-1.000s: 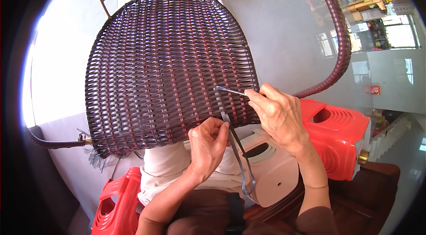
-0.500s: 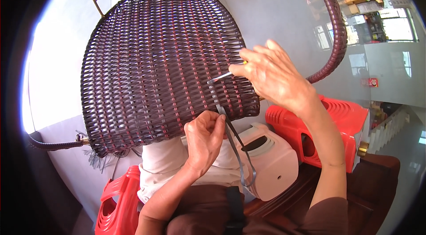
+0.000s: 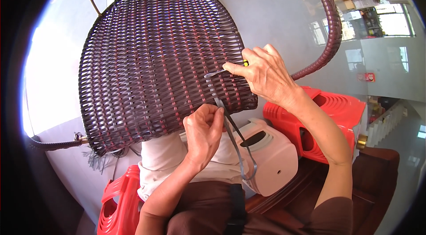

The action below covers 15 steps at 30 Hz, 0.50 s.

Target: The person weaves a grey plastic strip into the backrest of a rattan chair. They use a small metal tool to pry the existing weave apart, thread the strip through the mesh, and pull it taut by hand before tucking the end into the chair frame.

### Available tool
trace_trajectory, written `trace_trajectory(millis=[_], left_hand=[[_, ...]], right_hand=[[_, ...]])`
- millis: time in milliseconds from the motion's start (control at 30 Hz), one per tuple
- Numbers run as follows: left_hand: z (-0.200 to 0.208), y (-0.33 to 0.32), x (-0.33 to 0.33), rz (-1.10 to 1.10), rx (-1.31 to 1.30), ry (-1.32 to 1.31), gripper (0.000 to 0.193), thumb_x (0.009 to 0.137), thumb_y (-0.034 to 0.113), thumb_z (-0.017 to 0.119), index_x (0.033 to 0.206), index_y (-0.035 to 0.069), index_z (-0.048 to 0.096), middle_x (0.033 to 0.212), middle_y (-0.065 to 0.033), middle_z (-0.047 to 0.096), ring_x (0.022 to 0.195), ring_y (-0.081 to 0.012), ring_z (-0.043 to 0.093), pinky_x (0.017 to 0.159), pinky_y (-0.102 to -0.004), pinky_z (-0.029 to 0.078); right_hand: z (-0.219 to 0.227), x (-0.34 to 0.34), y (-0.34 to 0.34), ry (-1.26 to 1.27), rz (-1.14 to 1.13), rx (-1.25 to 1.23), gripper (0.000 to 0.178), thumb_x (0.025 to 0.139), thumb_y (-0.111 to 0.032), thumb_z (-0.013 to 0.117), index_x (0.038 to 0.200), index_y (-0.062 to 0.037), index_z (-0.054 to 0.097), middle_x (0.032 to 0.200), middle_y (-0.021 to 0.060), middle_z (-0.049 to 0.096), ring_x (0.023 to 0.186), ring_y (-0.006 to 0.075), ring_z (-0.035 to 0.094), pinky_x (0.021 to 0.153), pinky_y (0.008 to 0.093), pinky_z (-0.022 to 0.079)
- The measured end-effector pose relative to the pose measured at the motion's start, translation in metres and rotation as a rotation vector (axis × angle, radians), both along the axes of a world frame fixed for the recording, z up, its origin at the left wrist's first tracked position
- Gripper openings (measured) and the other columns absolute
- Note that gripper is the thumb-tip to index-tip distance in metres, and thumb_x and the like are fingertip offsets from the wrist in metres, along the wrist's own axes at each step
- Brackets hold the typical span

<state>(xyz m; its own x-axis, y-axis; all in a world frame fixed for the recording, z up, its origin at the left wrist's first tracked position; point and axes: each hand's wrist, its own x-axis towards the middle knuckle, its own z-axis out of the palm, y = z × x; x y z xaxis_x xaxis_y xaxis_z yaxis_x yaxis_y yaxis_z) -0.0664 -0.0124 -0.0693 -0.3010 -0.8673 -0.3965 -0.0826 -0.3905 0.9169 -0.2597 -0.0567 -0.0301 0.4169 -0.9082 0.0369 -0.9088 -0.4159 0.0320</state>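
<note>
A dark brown woven wicker panel [image 3: 155,48] with reddish strands lies across my lap. My right hand [image 3: 268,75] is closed around a screwdriver [image 3: 215,73] with a yellow and black handle. Its flat metal tip touches the weave near the panel's right side, at the top of a grey strip row. My left hand [image 3: 204,131] pinches a grey flat weaving strip [image 3: 220,103] at the front edge of the panel. From there the strip hangs in a long loop over a pale stool. Most of the screwdriver handle is hidden in my right palm.
Red plastic stools [image 3: 324,119] stand at right, another red stool [image 3: 120,204] at lower left. The pale pink stool [image 3: 273,159] is beside my legs. A wrapped curved tube [image 3: 335,26] arcs at upper right. Loose strip ends [image 3: 98,160] hang at the panel's left corner.
My right hand has shifted slightly left and down, and the screwdriver tip sits a little higher on the weave. The left hand keeps its pinch on the strip.
</note>
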Motion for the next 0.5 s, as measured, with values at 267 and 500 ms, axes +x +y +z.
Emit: trace_trajectory(millis=[267, 500], left_hand=[[-0.007, 0.0, 0.001, -0.006, -0.036, -0.016, 0.017, 0.089, 0.005, 0.059, 0.08, -0.009, 0.06, 0.061, -0.007, 0.062, 0.053, -0.0076, 0.057, 0.048, -0.0214, 0.048], [-0.004, -0.001, 0.0, -0.002, -0.005, 0.021, 0.017, 0.089, 0.005, 0.058, 0.081, -0.01, 0.06, 0.063, -0.0076, 0.062, 0.054, -0.0086, 0.058, 0.047, -0.0215, 0.048]], right_hand=[[0.013, 0.012, -0.022, 0.083, 0.167, -0.11, 0.018, 0.085, -0.017, 0.051, 0.084, -0.0181, 0.069, 0.079, 0.006, 0.057, 0.079, 0.0177, 0.056, 0.078, 0.0361, 0.038], [0.02, 0.006, -0.033, -0.047, -0.057, 0.338, 0.039, 0.078, -0.003, 0.048, 0.1, -0.0229, 0.073, 0.085, 0.007, 0.064, 0.086, 0.0199, 0.06, 0.082, 0.0389, 0.035]])
